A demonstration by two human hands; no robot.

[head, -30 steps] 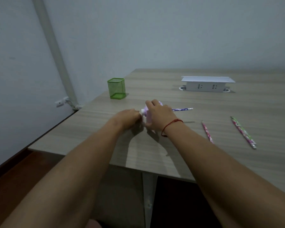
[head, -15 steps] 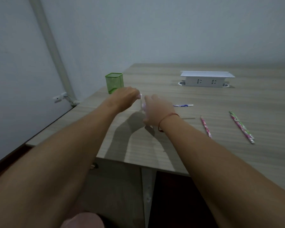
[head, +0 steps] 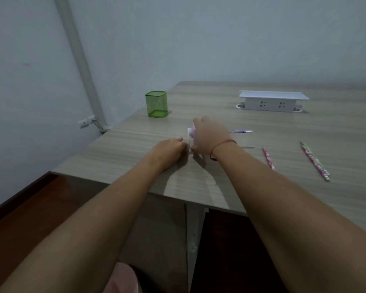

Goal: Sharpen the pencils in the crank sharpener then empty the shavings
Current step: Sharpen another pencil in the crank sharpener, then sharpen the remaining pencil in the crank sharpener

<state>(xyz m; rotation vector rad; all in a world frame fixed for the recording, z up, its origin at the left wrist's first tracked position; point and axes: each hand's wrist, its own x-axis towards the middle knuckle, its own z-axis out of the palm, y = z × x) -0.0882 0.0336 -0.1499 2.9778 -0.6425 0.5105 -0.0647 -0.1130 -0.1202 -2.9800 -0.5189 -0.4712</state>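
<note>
A small pale purple crank sharpener point(head: 190, 133) stands on the wooden table point(head: 294, 127), mostly hidden behind my right hand point(head: 209, 136), which grips its body from above. My left hand point(head: 169, 148) is low at the sharpener's left side, fingers curled round the crank handle, which is barely visible. A blue-patterned pencil point(head: 240, 131) sticks out of the sharpener's right side, pointing right. Two loose pencils lie to the right: a pink pencil point(head: 268, 156) and a green-and-pink pencil point(head: 314, 160).
A green mesh pen holder point(head: 156, 104) stands at the table's back left. A white pop-up socket box point(head: 273, 101) sits at the back. The table's near edge runs just under my forearms; a wall and a pipe are on the left.
My left hand has swung from high beside the sharpener down to table level, turning the crank. My right hand stays on the sharpener.
</note>
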